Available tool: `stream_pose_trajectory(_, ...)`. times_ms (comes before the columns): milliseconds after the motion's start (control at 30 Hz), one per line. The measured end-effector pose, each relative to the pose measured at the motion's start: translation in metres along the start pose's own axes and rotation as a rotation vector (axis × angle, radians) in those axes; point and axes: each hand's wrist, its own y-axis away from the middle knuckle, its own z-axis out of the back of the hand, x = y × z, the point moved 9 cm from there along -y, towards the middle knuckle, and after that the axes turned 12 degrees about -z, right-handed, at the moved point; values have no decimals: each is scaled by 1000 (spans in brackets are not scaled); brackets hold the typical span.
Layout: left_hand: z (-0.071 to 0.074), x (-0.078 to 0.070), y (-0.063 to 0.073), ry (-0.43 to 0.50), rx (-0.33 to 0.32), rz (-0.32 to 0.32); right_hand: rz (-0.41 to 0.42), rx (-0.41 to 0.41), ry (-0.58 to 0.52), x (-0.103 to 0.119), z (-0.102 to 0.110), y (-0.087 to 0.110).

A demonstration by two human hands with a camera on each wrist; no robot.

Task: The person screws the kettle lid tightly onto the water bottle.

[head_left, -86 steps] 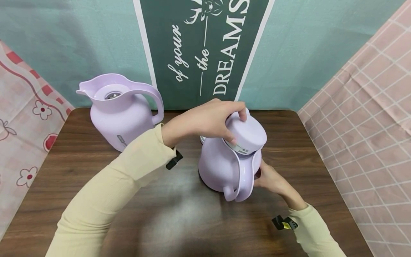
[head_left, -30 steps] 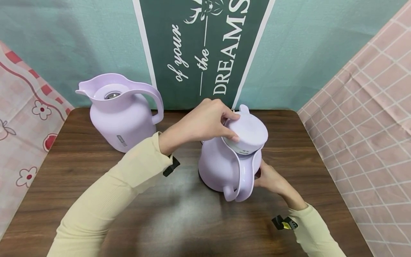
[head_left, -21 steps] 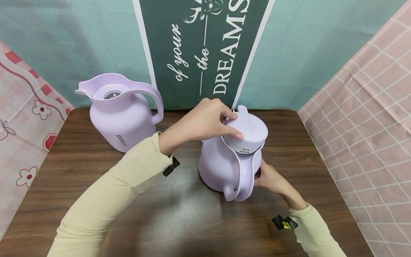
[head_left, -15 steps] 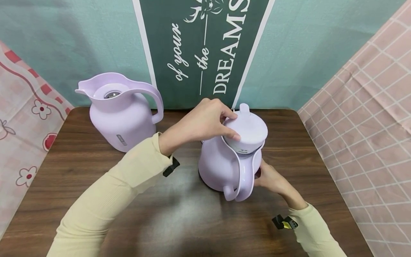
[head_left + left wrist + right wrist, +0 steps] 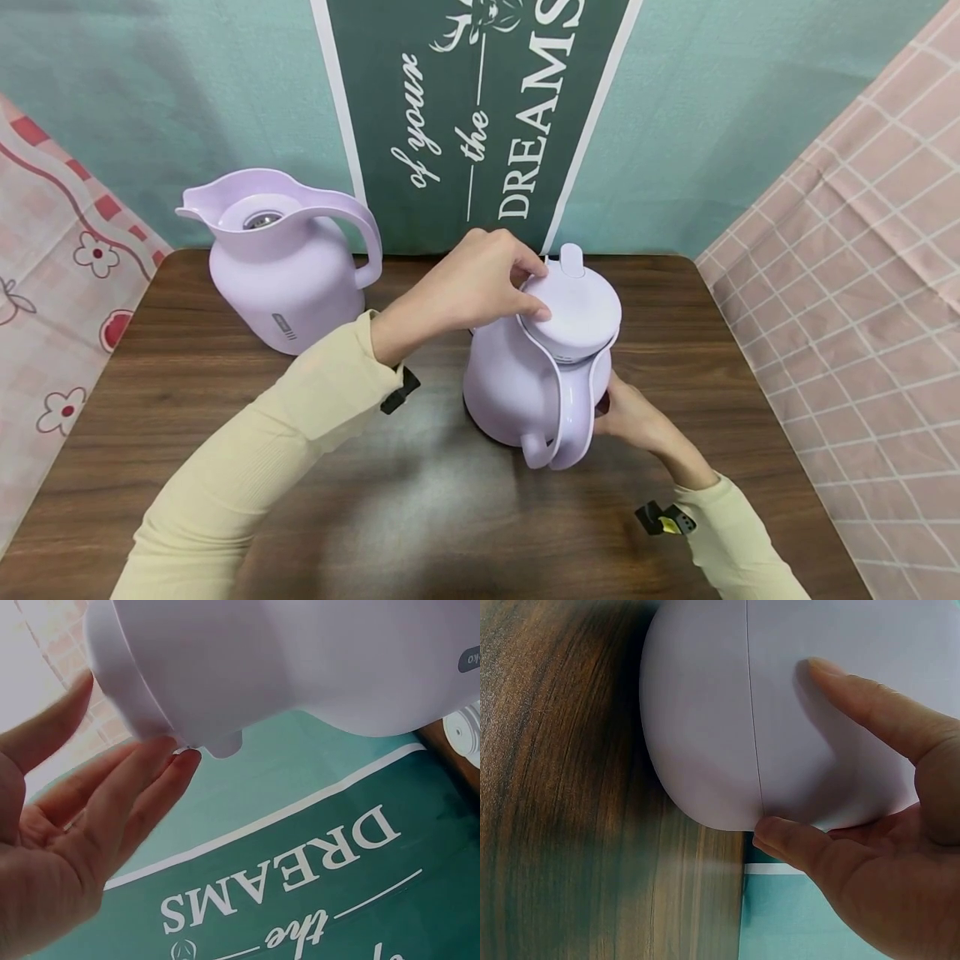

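Note:
A lilac thermos jug stands right of the middle of the table, its handle toward the person. The round lilac lid with a small tab sits in its mouth. My left hand holds the lid's left edge between thumb and fingertips; the left wrist view shows the hand at the lid's rim. My right hand grips the jug's right side low down, partly hidden behind it. In the right wrist view, thumb and fingers lie round the jug body.
A second lilac thermos jug stands lidless at the back left, its metal-lined mouth showing. A white ridged round piece lies beside the held jug in the left wrist view. Green cloth with lettering hangs behind the wooden table.
My left fingers have drawn back from the lid's top to its left edge. The lid has turned somewhat and sits flatter, its tab now in view. The right hand stays put.

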Motion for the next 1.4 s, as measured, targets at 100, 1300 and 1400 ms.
stream_pose_trajectory(100,5,3,3,16,-34,51,2,2,0,0,0,0)
stream_pose_trajectory(1300,10,8,-2,1,-71,115,-18,10,-27,1,-2,-2)
stream_pose_trajectory(1400,15,5,2,-63,-74,124,-20,11,-32,0,-2,-2)
